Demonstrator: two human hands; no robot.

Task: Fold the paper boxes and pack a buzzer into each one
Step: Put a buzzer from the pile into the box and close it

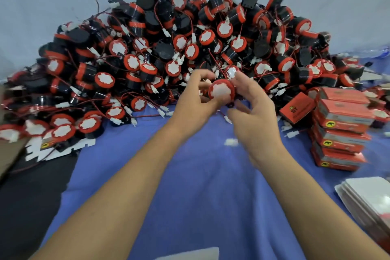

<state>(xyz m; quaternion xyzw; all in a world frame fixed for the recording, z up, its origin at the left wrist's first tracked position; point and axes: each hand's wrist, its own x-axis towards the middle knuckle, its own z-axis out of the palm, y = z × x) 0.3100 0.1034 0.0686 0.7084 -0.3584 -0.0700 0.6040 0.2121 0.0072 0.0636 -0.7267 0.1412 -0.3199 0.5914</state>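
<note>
Nearest, below and right of the held buzzer: a stack of flat white sheets (371,194), probably unfolded boxes. Blur hides the count.

Left hand (194,99) is curled round the held buzzer (221,91), fingers over its left rim. Right hand (253,107) pinches its right rim, index above, thumb below. The buzzer sits clear above the blue cloth (190,175), red-and-white face to camera. A white plug (228,119) on a red wire hangs just below it.

Step, as judged: freeing one unit and tidying its lead. Draw it out slowly so tangled wires don't drag its neighbours. Wind the lead against the body before boxing, or the flaps may not close.

Counts:
- buzzers in hand: 1
- red boxes right of it: 5 stacked (341,129), plus 1 leaning box (296,110)
- heap (168,48) behind it: uncountable, seemingly well over a hundred
</note>
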